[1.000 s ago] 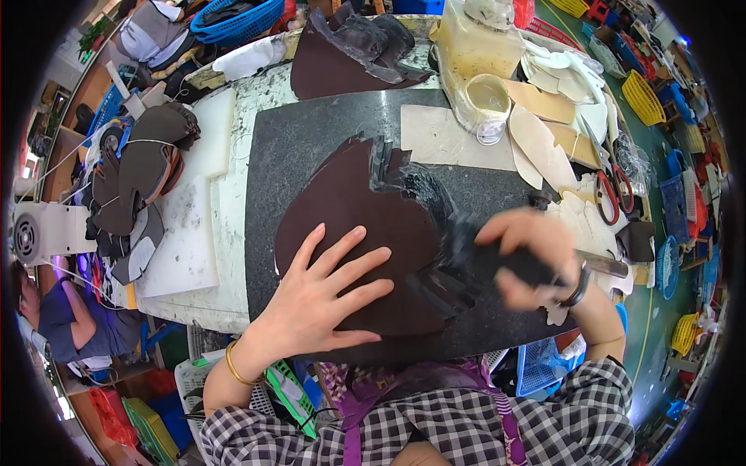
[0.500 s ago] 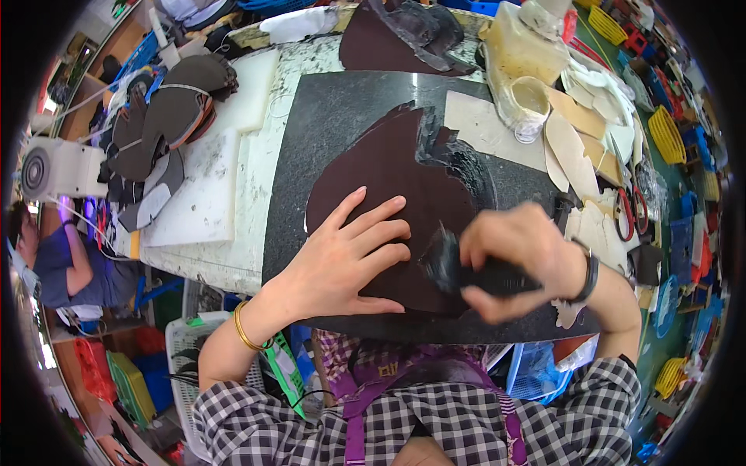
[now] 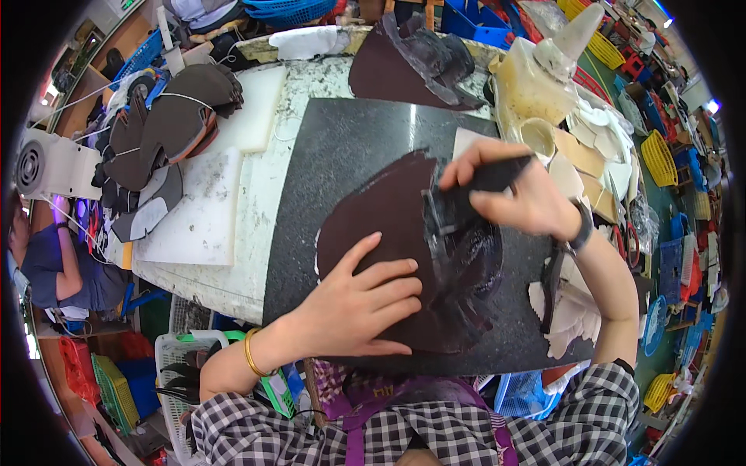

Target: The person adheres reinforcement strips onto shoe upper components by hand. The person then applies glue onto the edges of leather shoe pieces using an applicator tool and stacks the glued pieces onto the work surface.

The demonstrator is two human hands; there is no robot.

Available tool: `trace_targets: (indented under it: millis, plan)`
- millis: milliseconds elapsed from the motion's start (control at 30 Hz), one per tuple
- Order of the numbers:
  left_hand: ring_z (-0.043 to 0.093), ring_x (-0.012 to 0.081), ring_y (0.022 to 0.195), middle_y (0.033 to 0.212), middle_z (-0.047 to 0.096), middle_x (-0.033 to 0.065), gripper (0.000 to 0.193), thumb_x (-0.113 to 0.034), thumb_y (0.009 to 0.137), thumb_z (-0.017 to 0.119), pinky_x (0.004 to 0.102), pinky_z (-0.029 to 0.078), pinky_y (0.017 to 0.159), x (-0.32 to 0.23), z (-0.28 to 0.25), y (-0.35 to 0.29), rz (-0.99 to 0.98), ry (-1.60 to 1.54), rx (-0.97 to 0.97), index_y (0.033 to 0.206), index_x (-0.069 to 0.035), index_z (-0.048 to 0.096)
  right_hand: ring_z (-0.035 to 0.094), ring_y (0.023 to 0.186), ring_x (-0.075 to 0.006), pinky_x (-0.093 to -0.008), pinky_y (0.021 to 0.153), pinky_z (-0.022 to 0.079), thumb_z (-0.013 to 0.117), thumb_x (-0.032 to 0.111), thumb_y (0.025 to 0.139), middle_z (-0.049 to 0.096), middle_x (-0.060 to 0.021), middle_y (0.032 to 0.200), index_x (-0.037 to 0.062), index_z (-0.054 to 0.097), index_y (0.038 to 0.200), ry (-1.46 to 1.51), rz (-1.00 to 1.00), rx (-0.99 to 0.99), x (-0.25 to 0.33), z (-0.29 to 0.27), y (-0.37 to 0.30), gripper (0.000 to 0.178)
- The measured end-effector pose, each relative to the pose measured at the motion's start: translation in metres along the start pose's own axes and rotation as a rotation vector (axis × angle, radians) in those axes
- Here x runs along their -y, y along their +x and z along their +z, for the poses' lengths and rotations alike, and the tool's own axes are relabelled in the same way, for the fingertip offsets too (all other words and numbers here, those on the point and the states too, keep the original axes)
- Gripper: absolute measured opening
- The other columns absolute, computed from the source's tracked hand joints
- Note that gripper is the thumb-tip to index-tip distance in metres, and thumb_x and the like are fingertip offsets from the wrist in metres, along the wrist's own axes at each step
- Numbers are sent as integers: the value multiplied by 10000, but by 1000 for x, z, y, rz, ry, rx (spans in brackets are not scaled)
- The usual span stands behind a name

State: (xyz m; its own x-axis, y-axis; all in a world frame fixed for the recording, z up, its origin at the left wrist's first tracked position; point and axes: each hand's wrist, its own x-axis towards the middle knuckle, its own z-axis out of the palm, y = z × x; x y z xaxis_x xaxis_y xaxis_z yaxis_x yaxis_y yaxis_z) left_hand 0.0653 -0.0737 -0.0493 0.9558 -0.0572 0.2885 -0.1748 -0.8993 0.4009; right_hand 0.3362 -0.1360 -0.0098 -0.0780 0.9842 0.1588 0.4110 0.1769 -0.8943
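Note:
My left hand (image 3: 361, 303) lies flat, fingers spread, on the dark brown pieces (image 3: 381, 202) stacked on a black slab (image 3: 342, 132). My right hand (image 3: 528, 206) is closed around a wide black brush (image 3: 497, 177), whose lower end meets the right side of the pieces. Wet, shiny streaks (image 3: 478, 264) cover that side, below the brush. The brown area under my left hand looks matt and dry. Fingers and motion partly hide the brush.
Behind the slab lies another brown stack (image 3: 388, 70) with dark wet edges. A translucent squeeze bottle (image 3: 536, 81) stands at the back right, near red-handled scissors (image 3: 631, 242). Dark shoe parts (image 3: 175, 116) lie on white boards at left. A person (image 3: 58, 260) sits at far left.
My right hand and the brush have swept away from me, from the near right edge up to the far right part. More wet streaks show on the right side. My left hand stays flat.

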Motion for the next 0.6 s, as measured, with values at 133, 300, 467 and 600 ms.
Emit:
trace_targets:
  millis: [133,300,467,600]
  plan:
    - [522,222,1205,1109,607,19,505,-495,693,767,584,264,1093,-2,3,-4,-7,-21,-14,995,-108,646,625,841,-154,-300,766,508,599,88,727,680,-105,891,-29,593,870,61,116,-67,-28,-7,38,185]
    - [527,215,1205,1111,608,5,499,-508,696,764,589,282,1082,2,5,0,0,-43,-8,989,-120,648,613,826,-137,-251,682,485,562,106,814,663,-83,871,18,575,844,-3,191,-314,-24,-42,32,95]
    - [536,220,1192,1104,610,1,513,-510,668,777,594,288,1075,3,0,-4,-42,-8,-8,986,-128,651,584,492,-135,-285,458,441,728,236,761,605,-62,603,10,559,743,-287,-37,-93,39,12,-3,282]
    - [511,213,1199,1105,588,20,490,-466,677,768,579,300,1078,1,1,-1,-33,-5,-18,983,-105,643,592,505,-264,-333,490,462,705,147,685,550,-121,580,21,553,745,-382,-170,8,38,1,-25,206]
